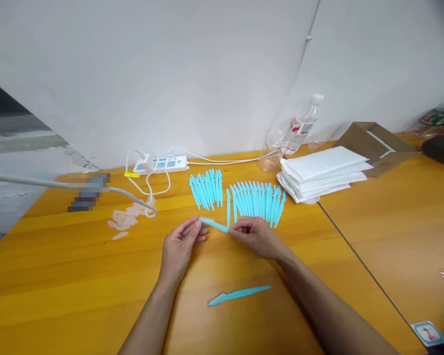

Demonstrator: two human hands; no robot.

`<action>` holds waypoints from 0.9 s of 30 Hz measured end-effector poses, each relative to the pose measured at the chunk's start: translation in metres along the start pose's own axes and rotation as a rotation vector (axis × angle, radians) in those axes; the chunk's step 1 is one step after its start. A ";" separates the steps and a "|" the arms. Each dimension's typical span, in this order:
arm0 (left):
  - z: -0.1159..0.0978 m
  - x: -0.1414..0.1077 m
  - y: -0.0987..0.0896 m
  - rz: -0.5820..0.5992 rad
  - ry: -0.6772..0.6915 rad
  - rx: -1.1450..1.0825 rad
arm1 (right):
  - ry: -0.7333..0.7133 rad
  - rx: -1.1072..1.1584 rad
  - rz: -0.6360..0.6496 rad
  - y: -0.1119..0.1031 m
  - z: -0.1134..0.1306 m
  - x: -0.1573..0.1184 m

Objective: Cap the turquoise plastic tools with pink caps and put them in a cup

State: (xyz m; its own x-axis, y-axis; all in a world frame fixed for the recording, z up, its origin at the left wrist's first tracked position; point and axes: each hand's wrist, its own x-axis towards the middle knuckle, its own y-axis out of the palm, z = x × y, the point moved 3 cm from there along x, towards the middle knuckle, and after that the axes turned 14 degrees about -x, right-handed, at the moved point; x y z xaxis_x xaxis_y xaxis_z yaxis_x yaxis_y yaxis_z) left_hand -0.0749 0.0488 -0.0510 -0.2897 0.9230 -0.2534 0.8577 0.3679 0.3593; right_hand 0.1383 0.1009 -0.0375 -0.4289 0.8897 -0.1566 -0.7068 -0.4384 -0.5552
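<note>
I see the left hand [177,244] and the right hand [259,237] near the middle of the frame, with one thin blue stick [215,226] between them, just above the table [77,281]. The left thumb and finger pinch its pale, wider end, and the right fingertips pinch its skinny end. Both pinches are narrow, so the stick could slip out if one hand lets go too soon or they pull different ways. It could also bend or snap if they squeeze and twist too hard. I can't tell if the pale end is sharp, but if it is, it could nick the left thumb. The right hand is very close to the big row of blue sticks [257,199], right of the middle, so its knuckles could bump them and mess up the row. The small bunch of blue sticks [207,188] is just left of that row, and a wide swing could knock it too. Low in the middle, a loose blue stick [244,293] lies between the arms, and a sleepy elbow could push it away. Over on the left, a gray cord [131,197] hangs by the pale pink bits [124,219], and a tug on it could scatter them.
</note>
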 end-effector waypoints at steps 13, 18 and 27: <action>0.000 0.005 -0.003 0.074 0.027 0.143 | 0.291 -0.422 -0.417 -0.035 -0.027 0.012; -0.015 0.016 -0.024 -0.097 0.227 0.346 | 0.148 -0.600 -0.344 -0.015 0.017 0.043; -0.085 0.015 -0.136 -0.779 0.418 1.229 | 0.222 -0.785 -0.273 0.013 0.048 0.127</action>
State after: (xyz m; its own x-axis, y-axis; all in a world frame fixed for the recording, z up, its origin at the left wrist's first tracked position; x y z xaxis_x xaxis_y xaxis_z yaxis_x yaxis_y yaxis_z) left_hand -0.2321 0.0225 -0.0277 -0.7405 0.5905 0.3209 0.1874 0.6401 -0.7451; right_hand 0.0476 0.2021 -0.0255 -0.1224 0.9914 -0.0459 -0.1399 -0.0630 -0.9882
